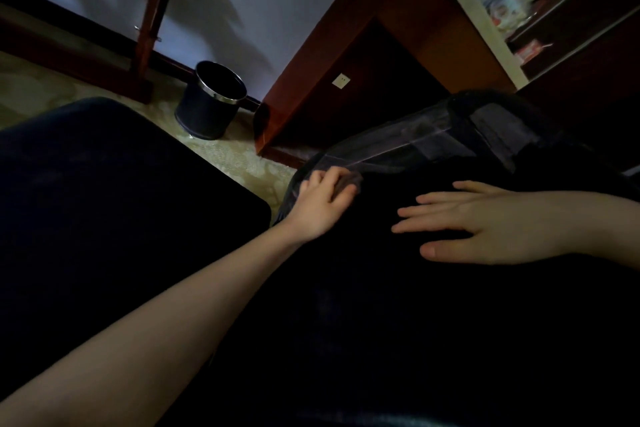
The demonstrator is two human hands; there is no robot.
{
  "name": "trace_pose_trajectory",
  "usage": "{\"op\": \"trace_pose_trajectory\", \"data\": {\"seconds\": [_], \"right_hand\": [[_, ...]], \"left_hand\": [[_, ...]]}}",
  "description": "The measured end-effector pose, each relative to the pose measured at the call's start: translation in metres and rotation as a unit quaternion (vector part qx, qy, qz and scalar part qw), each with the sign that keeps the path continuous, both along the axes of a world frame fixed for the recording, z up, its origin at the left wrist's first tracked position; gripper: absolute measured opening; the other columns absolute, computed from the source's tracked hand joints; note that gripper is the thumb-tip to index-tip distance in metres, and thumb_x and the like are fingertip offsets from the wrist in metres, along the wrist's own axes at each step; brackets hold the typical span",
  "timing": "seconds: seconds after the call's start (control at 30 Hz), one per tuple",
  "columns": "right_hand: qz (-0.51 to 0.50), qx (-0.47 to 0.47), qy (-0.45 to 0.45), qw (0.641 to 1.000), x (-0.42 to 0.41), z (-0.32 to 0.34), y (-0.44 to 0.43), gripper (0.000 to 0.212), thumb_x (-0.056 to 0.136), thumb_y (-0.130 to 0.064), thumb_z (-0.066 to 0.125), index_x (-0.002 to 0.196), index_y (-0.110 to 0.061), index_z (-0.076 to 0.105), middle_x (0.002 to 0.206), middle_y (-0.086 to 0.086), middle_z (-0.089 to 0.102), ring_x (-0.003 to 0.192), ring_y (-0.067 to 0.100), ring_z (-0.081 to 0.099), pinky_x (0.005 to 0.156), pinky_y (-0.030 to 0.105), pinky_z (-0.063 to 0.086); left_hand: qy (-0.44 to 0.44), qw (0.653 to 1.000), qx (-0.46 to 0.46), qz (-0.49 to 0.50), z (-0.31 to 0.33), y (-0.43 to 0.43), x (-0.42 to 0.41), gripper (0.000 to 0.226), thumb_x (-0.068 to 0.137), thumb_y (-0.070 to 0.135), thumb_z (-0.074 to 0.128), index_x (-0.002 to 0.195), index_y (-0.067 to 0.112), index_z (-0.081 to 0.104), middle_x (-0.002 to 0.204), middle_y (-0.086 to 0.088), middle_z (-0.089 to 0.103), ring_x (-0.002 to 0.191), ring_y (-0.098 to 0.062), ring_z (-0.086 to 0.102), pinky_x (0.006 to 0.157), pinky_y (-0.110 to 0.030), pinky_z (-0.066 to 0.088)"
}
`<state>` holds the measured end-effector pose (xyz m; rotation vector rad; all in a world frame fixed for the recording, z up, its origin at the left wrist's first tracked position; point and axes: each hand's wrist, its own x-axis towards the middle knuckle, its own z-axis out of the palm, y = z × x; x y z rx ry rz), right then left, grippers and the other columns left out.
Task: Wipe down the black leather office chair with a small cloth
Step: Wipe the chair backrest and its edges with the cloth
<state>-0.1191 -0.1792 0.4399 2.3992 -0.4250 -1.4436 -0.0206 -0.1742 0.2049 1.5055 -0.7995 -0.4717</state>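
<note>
- The left hand (320,203) had its fingers (341,192) curled over what looked like a small dark cloth (349,180), though the dim light made that uncertain.
- The right hand (485,224) lay flat, fingers spread wide, holding nothing.
- Both rested on the black chair (381,288), the cloth at its glossy edge.
- The cloth could slip off that edge toward the carpet (242,156) if the wipe overran.

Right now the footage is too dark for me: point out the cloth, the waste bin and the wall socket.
cloth (348,181), head view, bunched part beside the fingers
waste bin (204,111), head view, side wall
wall socket (341,80), head view, faceplate
</note>
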Motion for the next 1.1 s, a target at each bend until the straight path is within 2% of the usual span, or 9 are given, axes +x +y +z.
{"op": "trace_pose_trajectory", "data": {"seconds": [0.13,0.23,0.37,0.47,0.6,0.73,0.87,1.03,1.1], "right_hand": [[-0.012,0.007,-0.011,1.000,0.003,0.002,-0.001,0.046,0.094,-0.051,0.032,0.138,-0.054,0.017,0.150,-0.030,0.006,0.135,-0.012,-0.005,0.113,0.024,-0.011],[0.000,0.011,-0.016,1.000,0.004,0.001,-0.005,0.047,0.093,-0.051,0.034,0.138,-0.054,0.018,0.151,-0.029,0.008,0.133,-0.013,-0.004,0.113,0.024,-0.009],[0.009,0.014,-0.008,1.000,0.004,0.001,-0.005,0.049,0.092,-0.052,0.035,0.138,-0.054,0.017,0.152,-0.026,0.006,0.138,-0.007,-0.005,0.114,0.029,-0.010],[0.017,0.022,0.006,1.000,0.004,0.002,-0.002,0.050,0.091,-0.052,0.038,0.138,-0.054,0.018,0.152,-0.025,0.005,0.140,-0.004,-0.007,0.113,0.032,-0.010],[0.029,0.049,0.027,0.998,0.005,0.002,0.004,0.049,0.088,-0.054,0.040,0.132,-0.058,0.019,0.153,-0.024,0.006,0.140,-0.002,-0.007,0.114,0.034,-0.010],[0.005,0.085,0.046,0.995,0.006,0.004,0.014,0.051,0.076,-0.061,0.041,0.124,-0.062,0.021,0.152,-0.025,0.009,0.140,-0.003,-0.003,0.113,0.028,-0.005],[0.003,0.065,0.035,0.997,0.007,0.008,0.013,0.055,0.087,-0.052,0.044,0.137,-0.052,0.022,0.154,-0.018,0.014,0.142,0.003,0.006,0.111,0.023,0.003],[0.005,0.032,0.028,0.999,0.007,0.008,0.015,0.049,0.096,-0.045,0.036,0.142,-0.045,0.019,0.156,-0.010,0.013,0.143,0.007,0.000,0.113,0.023,0.000],[0.012,0.018,0.006,1.000,0.007,0.008,0.015,0.048,0.099,-0.038,0.032,0.145,-0.039,0.018,0.156,-0.007,0.016,0.144,0.010,0.005,0.111,0.020,0.003]], "left_hand": [[0.071,0.996,0.046,0.010,-0.036,0.013,0.001,0.031,0.095,0.036,0.045,0.125,0.026,0.045,0.123,-0.011,0.043,0.121,-0.032,0.037,0.103,-0.033,0.026],[0.091,0.994,0.063,-0.001,-0.051,0.035,-0.008,0.031,0.095,0.035,0.046,0.124,0.025,0.046,0.121,-0.011,0.044,0.119,-0.032,0.040,0.106,-0.038,0.029],[0.108,0.993,0.036,-0.019,-0.060,0.074,-0.034,0.016,0.095,0.028,0.048,0.111,0.033,0.048,0.110,-0.005,0.045,0.113,-0.022,0.045,0.103,-0.032,0.033],[0.136,0.990,0.027,-0.026,-0.055,0.102,-0.053,0.015,0.095,0.028,0.047,0.107,0.039,0.046,0.111,-0.001,0.046,0.111,-0.014,0.044,0.102,-0.029,0.033],[0.149,0.988,0.037,-0.012,-0.035,0.126,-0.073,0.015,0.095,0.029,0.047,0.106,0.038,0.048,0.111,0.000,0.047,0.110,-0.011,0.045,0.099,-0.026,0.034],[0.147,0.987,0.069,-0.018,-0.001,0.146,-0.091,0.009,0.094,0.037,0.045,0.100,0.044,0.046,0.106,0.006,0.045,0.101,-0.009,0.050,0.091,-0.025,0.038],[0.067,0.989,0.131,0.005,0.047,0.156,-0.113,0.025,0.092,0.045,0.042,0.115,0.036,0.043,0.112,0.000,0.044,0.102,-0.023,0.054,0.095,-0.034,0.042],[-0.060,0.997,0.044,0.025,0.095,0.136,-0.129,0.032,0.091,0.047,0.043,0.121,0.034,0.043,0.114,-0.001,0.043,0.107,-0.025,0.050,0.094,-0.038,0.042],[-0.090,0.996,0.022,0.013,0.099,0.122,-0.125,0.038,0.090,0.050,0.041,0.123,0.032,0.043,0.114,-0.002,0.044,0.107,-0.026,0.049,0.094,-0.038,0.042]]}}
